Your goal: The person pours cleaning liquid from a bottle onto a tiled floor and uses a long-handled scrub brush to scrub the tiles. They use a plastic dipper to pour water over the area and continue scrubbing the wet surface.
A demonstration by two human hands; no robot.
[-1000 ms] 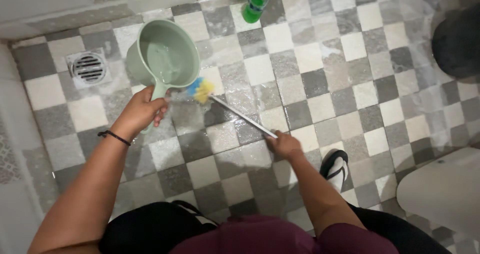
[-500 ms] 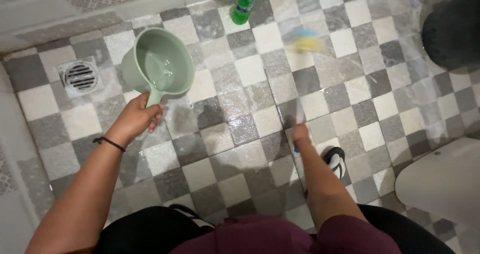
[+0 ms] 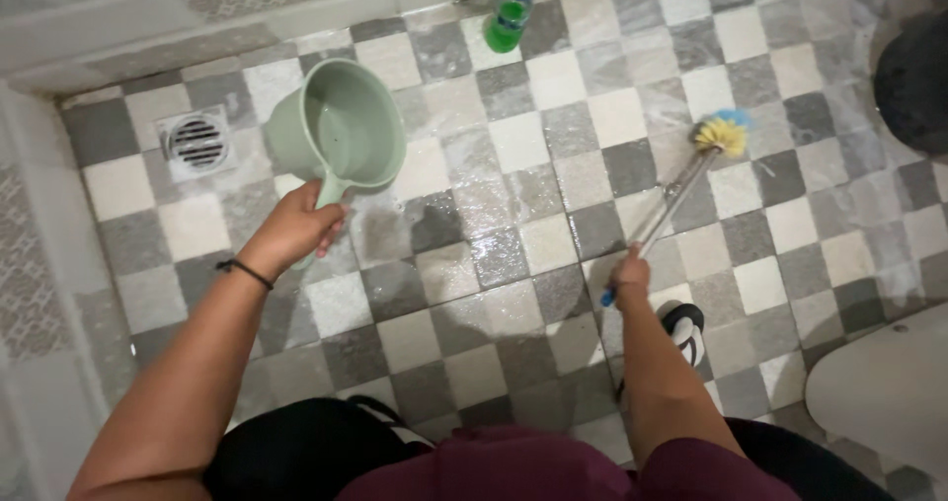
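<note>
My left hand (image 3: 296, 227) grips the handle of a pale green water scoop (image 3: 341, 131), held tilted above the wet checkered floor, its mouth facing up toward me. My right hand (image 3: 629, 276) is closed around the lower end of a long-handled brush (image 3: 671, 200). The brush's yellow and blue bristle head (image 3: 722, 133) rests on the tiles to the upper right. A black band sits on my left wrist.
A round metal floor drain (image 3: 197, 140) lies at the upper left near the wall. A green bottle with a blue cap (image 3: 508, 17) stands by the far wall. A white toilet (image 3: 884, 392) is at the lower right, a dark bin (image 3: 913, 77) at the upper right. My sandalled foot (image 3: 683, 325) is below the brush hand.
The brush head has swung from beside the scoop across the floor to the right. The scoop has stayed in my left hand, shifting only slightly.
</note>
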